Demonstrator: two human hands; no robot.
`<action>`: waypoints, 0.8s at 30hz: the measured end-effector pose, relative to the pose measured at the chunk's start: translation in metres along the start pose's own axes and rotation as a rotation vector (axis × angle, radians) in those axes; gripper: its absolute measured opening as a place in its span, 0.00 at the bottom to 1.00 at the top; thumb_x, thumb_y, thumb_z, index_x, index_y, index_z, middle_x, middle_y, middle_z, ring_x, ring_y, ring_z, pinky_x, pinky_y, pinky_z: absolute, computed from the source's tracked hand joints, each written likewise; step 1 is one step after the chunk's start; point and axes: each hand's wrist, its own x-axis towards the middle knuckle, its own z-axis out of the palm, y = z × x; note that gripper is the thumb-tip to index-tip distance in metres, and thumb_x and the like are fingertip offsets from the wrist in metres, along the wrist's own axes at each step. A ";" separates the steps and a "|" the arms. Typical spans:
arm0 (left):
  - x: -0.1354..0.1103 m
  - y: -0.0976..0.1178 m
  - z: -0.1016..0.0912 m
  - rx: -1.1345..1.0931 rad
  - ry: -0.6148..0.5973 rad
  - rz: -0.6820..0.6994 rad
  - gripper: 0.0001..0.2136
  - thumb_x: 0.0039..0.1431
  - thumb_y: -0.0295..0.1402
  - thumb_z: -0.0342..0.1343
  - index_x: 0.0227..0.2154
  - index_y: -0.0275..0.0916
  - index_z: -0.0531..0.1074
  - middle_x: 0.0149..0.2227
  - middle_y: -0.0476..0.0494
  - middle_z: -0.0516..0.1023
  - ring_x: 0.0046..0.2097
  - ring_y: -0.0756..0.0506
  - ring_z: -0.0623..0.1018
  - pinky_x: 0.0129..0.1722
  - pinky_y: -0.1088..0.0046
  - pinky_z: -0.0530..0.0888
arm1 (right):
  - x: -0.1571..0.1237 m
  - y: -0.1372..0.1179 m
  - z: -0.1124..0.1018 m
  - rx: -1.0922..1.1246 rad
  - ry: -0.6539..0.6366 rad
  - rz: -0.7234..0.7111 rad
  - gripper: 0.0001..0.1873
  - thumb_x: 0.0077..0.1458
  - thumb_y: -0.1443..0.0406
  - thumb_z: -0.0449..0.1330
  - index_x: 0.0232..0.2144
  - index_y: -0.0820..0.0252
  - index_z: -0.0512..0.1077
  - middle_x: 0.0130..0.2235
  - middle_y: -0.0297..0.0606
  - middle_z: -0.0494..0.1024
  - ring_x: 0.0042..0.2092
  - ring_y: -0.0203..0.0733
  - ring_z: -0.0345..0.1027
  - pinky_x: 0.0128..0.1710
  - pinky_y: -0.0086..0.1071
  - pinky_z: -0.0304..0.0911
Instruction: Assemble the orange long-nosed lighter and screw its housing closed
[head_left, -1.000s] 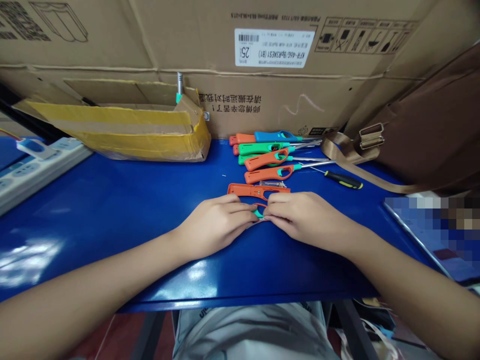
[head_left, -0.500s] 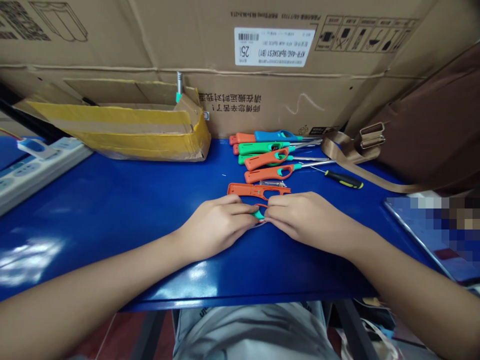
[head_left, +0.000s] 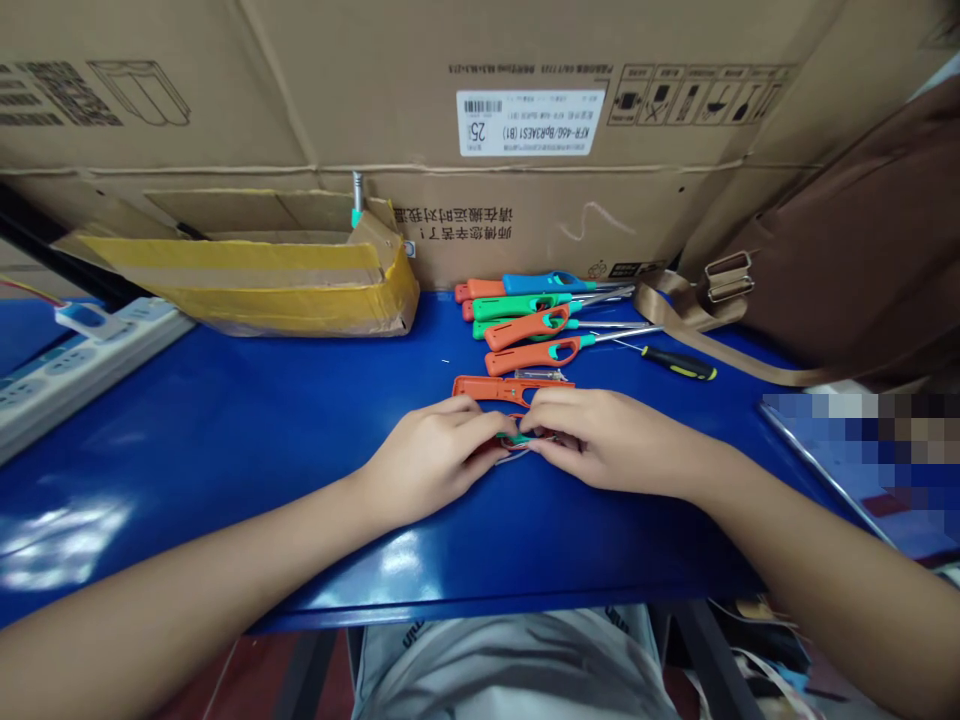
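My left hand (head_left: 435, 455) and my right hand (head_left: 600, 435) meet at the middle of the blue table (head_left: 225, 430), fingers pinched together on a small green part (head_left: 517, 439) with thin wires trailing from it. An orange lighter shell half (head_left: 499, 388) lies flat just beyond my fingertips. Behind it several long-nosed lighters (head_left: 536, 320) in orange, green and blue lie in a row, metal nozzles pointing right.
A black-and-yellow screwdriver (head_left: 679, 363) lies right of the lighters. An open cardboard box with yellow tape (head_left: 255, 280) sits back left, a white power strip (head_left: 67, 355) at far left. Large cartons (head_left: 480, 120) wall the back. A brown bag with strap (head_left: 847, 260) fills the right.
Both hands have stayed together on the small green part; the fingers shifted slightly. The view has tilted a little, so everything sits lower in the frame.
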 end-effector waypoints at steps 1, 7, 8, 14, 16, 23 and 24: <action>0.000 -0.001 0.000 -0.001 0.000 -0.002 0.07 0.68 0.32 0.58 0.46 0.40 0.75 0.40 0.46 0.82 0.42 0.45 0.80 0.43 0.69 0.77 | -0.001 0.001 0.000 -0.005 0.001 -0.023 0.07 0.65 0.66 0.57 0.44 0.58 0.74 0.45 0.38 0.78 0.42 0.41 0.73 0.40 0.32 0.63; 0.003 -0.010 -0.006 -0.182 0.012 -0.031 0.08 0.64 0.31 0.61 0.45 0.41 0.75 0.43 0.47 0.82 0.43 0.46 0.80 0.45 0.71 0.76 | 0.004 0.005 0.011 -0.102 -0.032 -0.079 0.07 0.67 0.64 0.56 0.42 0.57 0.74 0.45 0.38 0.77 0.39 0.40 0.72 0.37 0.33 0.62; 0.004 -0.014 -0.009 -0.216 0.036 -0.045 0.09 0.63 0.31 0.62 0.45 0.40 0.75 0.43 0.46 0.82 0.44 0.46 0.80 0.45 0.71 0.76 | 0.005 0.006 0.013 -0.086 -0.032 -0.080 0.07 0.68 0.64 0.55 0.41 0.58 0.73 0.43 0.38 0.77 0.39 0.40 0.72 0.37 0.32 0.62; 0.009 -0.052 -0.024 -0.027 0.223 -0.163 0.07 0.64 0.30 0.57 0.42 0.37 0.77 0.42 0.43 0.81 0.44 0.43 0.78 0.49 0.63 0.73 | 0.004 0.008 0.013 -0.004 0.011 -0.044 0.05 0.67 0.64 0.56 0.38 0.57 0.71 0.42 0.35 0.75 0.37 0.37 0.69 0.36 0.30 0.59; 0.010 -0.063 -0.023 0.026 0.236 -0.176 0.06 0.64 0.30 0.56 0.41 0.37 0.77 0.41 0.42 0.80 0.45 0.42 0.77 0.49 0.62 0.72 | 0.003 0.007 0.012 -0.018 0.037 -0.045 0.05 0.67 0.64 0.56 0.38 0.57 0.70 0.44 0.36 0.74 0.38 0.37 0.69 0.36 0.30 0.59; 0.010 -0.059 -0.016 0.020 0.160 -0.097 0.09 0.68 0.33 0.55 0.45 0.38 0.78 0.44 0.42 0.78 0.46 0.43 0.75 0.49 0.62 0.72 | 0.004 0.006 0.011 0.007 0.054 0.043 0.06 0.68 0.64 0.54 0.36 0.57 0.68 0.35 0.32 0.75 0.32 0.35 0.65 0.33 0.29 0.55; 0.011 -0.055 -0.016 0.018 0.147 -0.060 0.09 0.68 0.33 0.55 0.45 0.38 0.77 0.46 0.41 0.78 0.46 0.43 0.75 0.50 0.62 0.71 | 0.005 0.006 0.011 0.023 0.063 0.065 0.05 0.68 0.65 0.54 0.36 0.57 0.68 0.34 0.32 0.75 0.32 0.35 0.65 0.33 0.29 0.55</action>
